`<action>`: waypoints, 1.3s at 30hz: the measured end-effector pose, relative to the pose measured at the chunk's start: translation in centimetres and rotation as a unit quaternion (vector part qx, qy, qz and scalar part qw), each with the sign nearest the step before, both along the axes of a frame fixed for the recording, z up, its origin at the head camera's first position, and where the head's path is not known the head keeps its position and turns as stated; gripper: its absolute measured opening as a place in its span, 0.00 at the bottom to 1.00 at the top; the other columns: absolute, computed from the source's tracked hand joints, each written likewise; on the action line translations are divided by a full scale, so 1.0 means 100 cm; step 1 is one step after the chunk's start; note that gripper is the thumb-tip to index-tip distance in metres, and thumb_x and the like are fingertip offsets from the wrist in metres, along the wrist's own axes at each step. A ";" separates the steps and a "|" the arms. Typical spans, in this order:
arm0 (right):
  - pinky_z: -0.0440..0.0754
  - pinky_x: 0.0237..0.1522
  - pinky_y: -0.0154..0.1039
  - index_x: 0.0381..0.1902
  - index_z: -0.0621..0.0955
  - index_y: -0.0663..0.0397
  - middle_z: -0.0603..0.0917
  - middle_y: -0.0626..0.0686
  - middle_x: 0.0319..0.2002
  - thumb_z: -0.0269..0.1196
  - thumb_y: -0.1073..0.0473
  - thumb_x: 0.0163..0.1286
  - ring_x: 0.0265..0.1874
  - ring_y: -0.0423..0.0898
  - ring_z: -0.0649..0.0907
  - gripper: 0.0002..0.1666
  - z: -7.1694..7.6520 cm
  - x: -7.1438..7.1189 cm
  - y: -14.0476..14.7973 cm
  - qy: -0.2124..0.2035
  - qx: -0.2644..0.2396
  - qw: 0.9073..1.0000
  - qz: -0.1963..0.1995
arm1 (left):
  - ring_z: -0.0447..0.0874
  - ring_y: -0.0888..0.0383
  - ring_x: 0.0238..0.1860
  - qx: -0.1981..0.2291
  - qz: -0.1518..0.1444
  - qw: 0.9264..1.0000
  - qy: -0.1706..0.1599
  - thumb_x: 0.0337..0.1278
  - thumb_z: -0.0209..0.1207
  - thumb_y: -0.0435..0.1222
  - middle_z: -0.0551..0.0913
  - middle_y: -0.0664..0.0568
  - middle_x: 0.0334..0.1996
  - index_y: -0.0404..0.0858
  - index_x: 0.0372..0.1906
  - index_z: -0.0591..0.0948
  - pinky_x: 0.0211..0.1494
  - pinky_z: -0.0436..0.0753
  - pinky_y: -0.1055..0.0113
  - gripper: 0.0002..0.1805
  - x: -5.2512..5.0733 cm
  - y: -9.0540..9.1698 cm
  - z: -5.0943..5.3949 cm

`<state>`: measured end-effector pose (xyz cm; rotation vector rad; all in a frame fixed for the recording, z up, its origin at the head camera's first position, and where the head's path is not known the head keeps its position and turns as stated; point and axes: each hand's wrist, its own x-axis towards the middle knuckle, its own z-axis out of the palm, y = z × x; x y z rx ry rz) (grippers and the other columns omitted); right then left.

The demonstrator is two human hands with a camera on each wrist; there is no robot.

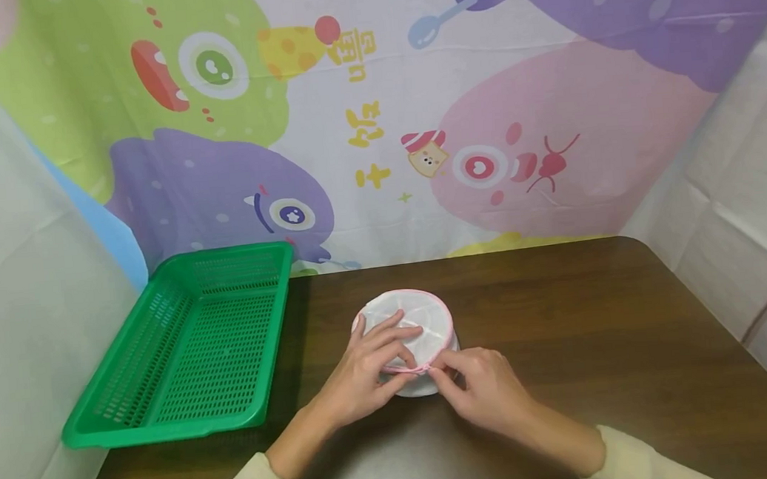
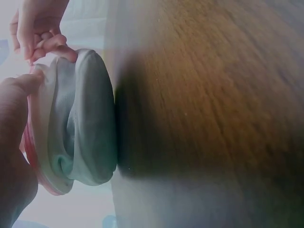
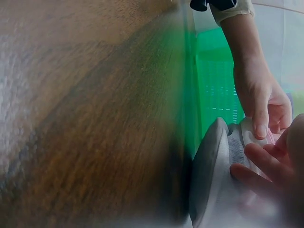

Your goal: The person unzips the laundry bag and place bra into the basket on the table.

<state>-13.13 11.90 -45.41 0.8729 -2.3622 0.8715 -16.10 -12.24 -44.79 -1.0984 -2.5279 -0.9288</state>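
Observation:
A round white mesh laundry bag with a pink zipper around its top edge stands on the table, its soft sides sagging in folds. My left hand lies over its left side, several fingers spread on the top. The left thumb and index finger pinch the front rim. At the front right of the rim, my right hand pinches the zipper, fingertips close to the left thumb. The zipper pull itself is hidden by the fingers. In the left wrist view the bag's grey-white side shows folds below the rim.
To the left on the dark wooden table stands a green perforated plastic basket, with nothing seen inside. A cloth with cartoon figures hangs behind the table. Pale sheets flank both sides.

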 end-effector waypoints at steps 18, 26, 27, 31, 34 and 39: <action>0.66 0.27 0.23 0.31 0.88 0.45 0.86 0.38 0.22 0.75 0.65 0.69 0.22 0.24 0.67 0.10 -0.003 -0.002 0.002 0.005 -0.006 1.000 0.001 | 0.76 0.39 0.85 0.006 -0.013 1.000 0.018 0.64 0.78 0.35 0.89 0.51 0.72 0.47 0.40 0.85 0.81 0.55 0.10 0.10 -0.001 -0.010 -0.002; 0.65 0.27 0.21 0.31 0.88 0.46 0.87 0.39 0.22 0.74 0.66 0.69 0.23 0.22 0.65 0.09 -0.001 -0.002 0.001 -0.001 -0.010 1.000 0.007 | 0.76 0.39 0.85 0.012 -0.003 1.000 0.010 0.63 0.79 0.34 0.89 0.51 0.72 0.47 0.39 0.85 0.82 0.55 0.10 0.11 0.000 -0.009 -0.002; 0.65 0.26 0.22 0.32 0.88 0.46 0.87 0.39 0.22 0.74 0.67 0.69 0.23 0.23 0.65 0.09 0.000 -0.002 0.000 -0.003 -0.011 1.000 0.006 | 0.76 0.39 0.85 0.012 -0.001 1.000 0.009 0.62 0.79 0.34 0.89 0.51 0.71 0.47 0.39 0.85 0.82 0.55 0.10 0.11 0.000 -0.008 -0.002; 0.68 0.26 0.23 0.32 0.89 0.47 0.88 0.39 0.23 0.73 0.67 0.69 0.21 0.26 0.71 0.08 0.000 -0.001 -0.001 -0.007 -0.009 1.000 0.003 | 0.76 0.39 0.85 0.012 0.002 1.000 0.007 0.61 0.80 0.35 0.89 0.50 0.71 0.47 0.39 0.85 0.81 0.56 0.10 0.12 0.000 -0.004 -0.001; 0.71 0.27 0.25 0.32 0.89 0.47 0.89 0.40 0.24 0.73 0.66 0.69 0.21 0.31 0.77 0.08 -0.001 -0.001 -0.002 -0.005 -0.006 1.000 0.003 | 0.75 0.39 0.85 0.011 0.000 1.000 0.006 0.61 0.81 0.35 0.89 0.50 0.72 0.47 0.39 0.85 0.81 0.56 0.10 0.12 0.000 -0.002 0.000; 0.70 0.27 0.24 0.32 0.89 0.46 0.89 0.39 0.23 0.73 0.66 0.69 0.21 0.31 0.75 0.08 -0.002 -0.001 -0.002 -0.002 -0.007 1.000 0.003 | 0.75 0.38 0.85 0.009 -0.003 1.000 0.000 0.62 0.80 0.35 0.88 0.49 0.73 0.47 0.39 0.86 0.81 0.56 0.10 0.11 0.000 -0.002 0.001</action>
